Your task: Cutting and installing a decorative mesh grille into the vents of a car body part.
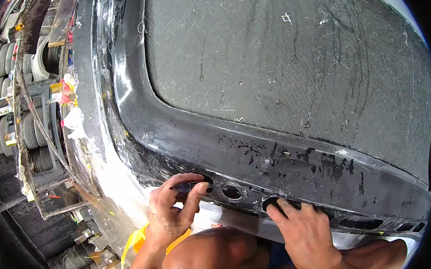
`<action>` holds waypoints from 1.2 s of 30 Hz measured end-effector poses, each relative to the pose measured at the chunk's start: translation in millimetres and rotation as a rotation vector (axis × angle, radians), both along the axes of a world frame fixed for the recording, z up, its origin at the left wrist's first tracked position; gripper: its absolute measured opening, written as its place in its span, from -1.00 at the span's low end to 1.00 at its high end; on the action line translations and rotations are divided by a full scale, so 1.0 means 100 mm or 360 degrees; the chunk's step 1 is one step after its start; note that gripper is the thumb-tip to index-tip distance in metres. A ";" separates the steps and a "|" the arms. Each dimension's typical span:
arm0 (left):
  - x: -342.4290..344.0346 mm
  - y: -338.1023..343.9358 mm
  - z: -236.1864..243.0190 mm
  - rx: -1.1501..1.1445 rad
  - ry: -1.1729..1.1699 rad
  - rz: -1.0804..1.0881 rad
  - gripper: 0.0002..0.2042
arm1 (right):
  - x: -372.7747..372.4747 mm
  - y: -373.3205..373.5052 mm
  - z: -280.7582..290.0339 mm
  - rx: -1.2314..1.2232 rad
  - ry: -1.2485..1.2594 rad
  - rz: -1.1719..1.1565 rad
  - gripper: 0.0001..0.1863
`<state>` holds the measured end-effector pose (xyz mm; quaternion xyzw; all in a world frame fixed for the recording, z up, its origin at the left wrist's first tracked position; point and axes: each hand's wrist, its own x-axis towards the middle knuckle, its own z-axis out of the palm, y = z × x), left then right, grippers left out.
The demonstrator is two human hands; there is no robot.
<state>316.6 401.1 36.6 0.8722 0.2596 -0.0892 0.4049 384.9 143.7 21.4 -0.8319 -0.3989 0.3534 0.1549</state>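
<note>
Holds the left hand (170, 210) near seven o'clock with thumb and index finger curled toward each other, a narrow gap between the tips, at an opening in the lower band of a large black panel (175, 123). Cannot tell whether the dark shape between those two is a gripped piece or just the surface behind. Rests the right hand (306, 237) between four and five o'clock — fingers half bent, tips dipping into a dark slot — with any grip hidden from sight. Has between the hands, past five o'clock, a round hole (231, 192), and at four o'clock a longer slot (364, 223). Spreads from eleven to three o'clock as a rough grey centre (282, 79), streaked with dark drips. Shows at six o'clock a bent bare knee (204, 261), and between nine and ten o'clock stacked round grey items (1, 59).
</note>
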 end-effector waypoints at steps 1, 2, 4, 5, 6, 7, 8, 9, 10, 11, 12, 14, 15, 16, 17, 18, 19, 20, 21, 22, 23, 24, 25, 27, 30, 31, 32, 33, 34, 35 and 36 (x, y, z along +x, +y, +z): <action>-0.01 -0.02 -0.01 0.0001 0.0003 0.0008 -0.83 | -0.02 -0.01 0.00 0.0016 0.0073 -0.0063 -0.52; 0.00 -0.04 -0.02 -0.0014 0.0025 0.0030 -0.83 | -0.02 -0.01 -0.01 0.0028 0.0148 -0.0128 -0.50; 0.03 -0.04 0.00 0.0029 0.0068 0.0013 -0.84 | -0.02 0.00 -0.01 -0.0010 0.0175 -0.0118 -0.50; 0.04 -0.03 -0.01 0.0026 0.0074 0.0017 -0.84 | -0.02 0.01 -0.01 -0.0044 0.0197 -0.0112 -0.50; 0.04 -0.02 -0.01 0.0032 0.0060 -0.0014 -0.85 | -0.01 0.02 -0.01 -0.0046 0.0203 -0.0110 -0.50; 0.05 -0.01 -0.02 0.0038 0.0045 -0.0046 -0.86 | 0.01 0.04 -0.01 -0.0058 0.0188 -0.0085 -0.50; 0.05 -0.01 -0.01 0.0032 0.0052 -0.0047 -0.86 | 0.01 0.04 0.00 -0.0074 0.0174 -0.0064 -0.50; 0.05 -0.01 0.01 0.0061 0.0036 -0.0085 -0.88 | 0.01 0.05 0.01 -0.0079 0.0181 -0.0066 -0.50; 0.05 -0.01 0.02 0.0090 0.0018 -0.0123 -0.90 | 0.00 0.05 0.02 -0.0057 0.0157 -0.0072 -0.50; 0.06 -0.01 0.02 0.0079 0.0026 -0.0127 -0.90 | 0.00 0.04 0.02 -0.0041 0.0136 -0.0079 -0.49; 0.07 -0.02 0.01 0.0083 0.0021 -0.0149 -0.91 | 0.00 0.03 0.02 -0.0051 0.0142 -0.0083 -0.49; 0.10 -0.02 -0.02 0.0160 -0.0120 -0.0285 -0.92 | 0.03 0.00 0.01 -0.0021 0.0073 -0.0021 -0.53; 0.10 -0.02 -0.03 0.0154 -0.0130 -0.0292 -0.92 | 0.02 -0.03 0.01 -0.0028 0.0064 -0.0029 -0.53; 0.09 -0.01 -0.04 0.0121 -0.0072 -0.0263 -0.91 | 0.00 -0.05 0.00 -0.0014 0.0024 -0.0018 -0.53; 0.07 0.01 -0.03 0.0114 -0.0012 -0.0227 -0.91 | -0.01 -0.05 -0.03 0.0024 -0.0015 0.0001 -0.52; 0.00 0.05 -0.01 -0.0032 -0.0007 -0.0044 -0.88 | -0.02 -0.04 -0.04 0.0040 -0.0028 0.0000 -0.52; -0.06 0.07 0.02 -0.0179 -0.0003 0.0139 -0.86 | -0.03 -0.03 -0.05 0.0067 -0.0009 -0.0008 -0.51; -0.04 0.04 0.11 -0.0280 -0.0195 0.0458 -0.81 | -0.05 -0.03 -0.04 0.0077 0.0012 -0.0022 -0.50; -0.02 0.06 0.20 -0.0145 -0.0382 0.0500 -0.79 | -0.04 -0.02 -0.02 0.0076 0.0003 -0.0026 -0.50; -0.06 0.06 0.27 -0.0085 -0.0470 0.0368 -0.79 | -0.02 -0.02 -0.01 0.0053 0.0004 -0.0019 -0.49; -0.13 0.06 0.32 -0.0021 -0.0557 0.0237 -0.79 | -0.02 -0.02 0.00 0.0031 0.0006 -0.0011 -0.49; -0.18 0.03 0.34 0.0021 -0.0577 0.0008 -0.75 | -0.02 -0.03 0.01 0.0030 0.0000 -0.0004 -0.49; -0.11 -0.03 0.40 0.0212 -0.0605 -0.0310 -0.74 | -0.03 -0.03 0.01 0.0030 -0.0027 0.0011 -0.48; 0.07 -0.11 0.46 0.0272 -0.0407 -0.0511 -0.74 | -0.03 -0.05 -0.01 0.0039 -0.0049 0.0006 -0.48; 0.17 -0.12 0.24 0.0216 -0.0308 -0.0663 -0.73 | -0.03 -0.05 -0.03 0.0049 -0.0037 0.0006 -0.49; 0.20 -0.13 0.22 0.0181 -0.0213 -0.0668 -0.74 | -0.02 -0.04 -0.02 0.0054 -0.0048 0.0015 -0.48; 0.21 -0.15 0.20 0.0176 -0.0212 -0.0672 -0.74 | -0.02 -0.05 -0.02 0.0057 -0.0056 0.0025 -0.48; 0.23 -0.16 0.17 0.0156 -0.0153 -0.0677 -0.75 | -0.03 -0.05 -0.02 0.0053 -0.0053 0.0020 -0.48; 0.24 -0.17 0.16 0.0136 -0.0092 -0.0683 -0.75 | -0.03 -0.04 -0.02 0.0040 -0.0043 0.0026 -0.47; 0.24 -0.17 0.15 0.0131 -0.0088 -0.0688 -0.75 | -0.03 -0.04 -0.02 0.0030 -0.0031 0.0032 -0.46; 0.24 -0.17 0.16 0.0148 -0.0078 -0.0721 -0.74 | -0.02 -0.03 -0.02 0.0026 -0.0026 0.0026 -0.46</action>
